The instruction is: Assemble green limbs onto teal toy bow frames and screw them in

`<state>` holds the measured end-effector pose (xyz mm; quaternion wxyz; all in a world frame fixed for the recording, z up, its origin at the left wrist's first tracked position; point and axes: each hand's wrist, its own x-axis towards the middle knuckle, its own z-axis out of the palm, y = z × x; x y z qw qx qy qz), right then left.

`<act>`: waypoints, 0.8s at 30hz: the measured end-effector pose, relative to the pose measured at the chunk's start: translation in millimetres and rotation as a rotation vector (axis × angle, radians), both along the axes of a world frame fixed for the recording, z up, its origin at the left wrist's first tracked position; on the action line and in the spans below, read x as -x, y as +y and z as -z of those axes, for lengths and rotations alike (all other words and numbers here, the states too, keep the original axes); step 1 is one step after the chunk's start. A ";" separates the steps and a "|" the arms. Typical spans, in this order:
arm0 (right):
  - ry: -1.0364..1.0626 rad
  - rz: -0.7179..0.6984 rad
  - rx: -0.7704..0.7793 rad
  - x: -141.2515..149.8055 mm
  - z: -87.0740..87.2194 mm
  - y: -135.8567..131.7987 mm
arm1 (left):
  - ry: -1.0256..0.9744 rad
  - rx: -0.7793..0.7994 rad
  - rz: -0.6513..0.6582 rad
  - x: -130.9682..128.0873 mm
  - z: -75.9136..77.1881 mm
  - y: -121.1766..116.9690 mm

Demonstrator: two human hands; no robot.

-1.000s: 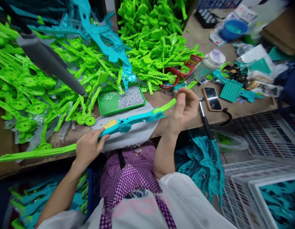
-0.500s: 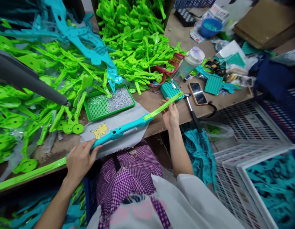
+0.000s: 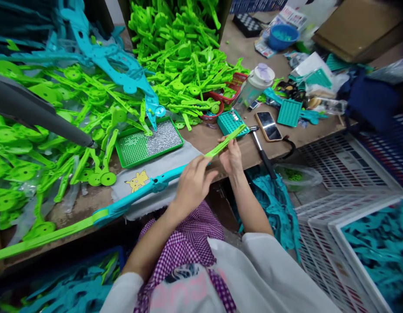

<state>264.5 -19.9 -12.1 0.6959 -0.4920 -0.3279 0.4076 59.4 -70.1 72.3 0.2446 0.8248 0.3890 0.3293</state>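
Observation:
A long plastic piece with a blue middle [image 3: 136, 195] and lime-green arms at both ends lies slanted over the grey cloth [image 3: 146, 208] at the table's front edge. My left hand [image 3: 193, 180] is closed over the joint between the blue part and the right green arm, hiding that joint. My right hand [image 3: 230, 156] grips the right green arm [image 3: 226, 142] from below, near its outer end. The left green arm [image 3: 51, 237] stretches past the table edge to the left. Behind the cloth sits a green tray [image 3: 149, 141] of small metal pins.
Heaped green plastic parts [image 3: 182, 56] cover the back and left. A grey tool [image 3: 41, 111] juts in from the left. A hammer [image 3: 263, 152], a phone [image 3: 268, 126] and a bottle [image 3: 255, 84] are at right. White crates [image 3: 338, 217] stand below the table.
My left hand has moved right along the piece, from its left part to the right joint. My right hand has closed around the right green arm.

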 end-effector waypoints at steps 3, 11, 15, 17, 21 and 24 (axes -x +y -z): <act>-0.009 -0.029 0.007 -4.5 -3.0 -2.2 | 0.133 0.248 0.055 -65.1 1.0 47.2; -0.043 -0.053 0.032 -33.6 -30.8 4.7 | 0.188 0.266 -0.013 -88.7 16.8 63.3; -0.019 -0.053 0.000 -36.5 -36.4 9.7 | 0.193 0.250 -0.078 -93.8 16.9 57.0; -0.034 -0.030 -0.006 -35.0 -36.7 10.7 | 0.187 0.248 -0.084 -95.9 17.0 57.7; -0.028 -0.033 0.002 -34.6 -39.1 10.5 | 0.180 0.246 -0.049 -93.1 18.0 63.0; -0.005 -0.128 0.049 -38.2 -43.1 8.9 | 0.193 0.285 0.014 -88.5 18.0 68.2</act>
